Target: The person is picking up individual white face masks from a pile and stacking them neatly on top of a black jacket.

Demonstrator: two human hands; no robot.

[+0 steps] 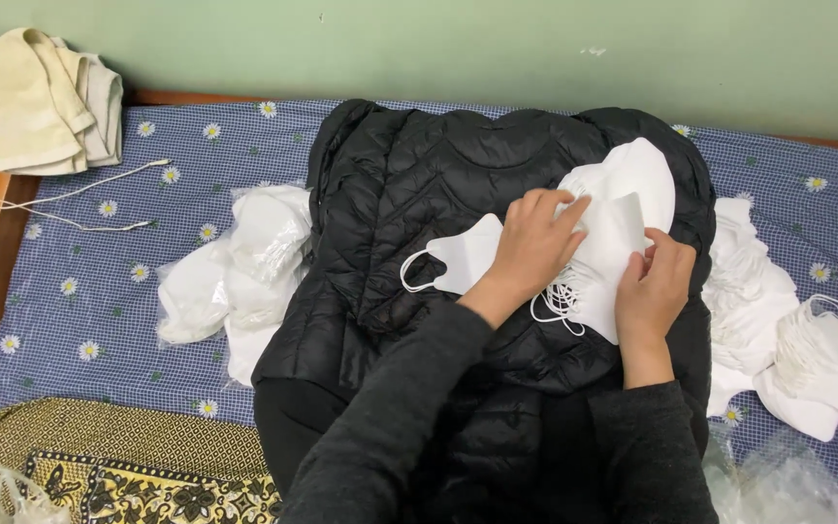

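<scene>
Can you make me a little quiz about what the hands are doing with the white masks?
1. True or false: both hands rest on a stack of white masks lying on a black quilted jacket.
2. Which hand covers the middle of the stack: the left hand or the right hand?
3. What lies on the bedsheet left of the jacket: (a) bagged masks, (b) shoes, (c) books?

Key: 1 true; 2 left hand; 3 a.
</scene>
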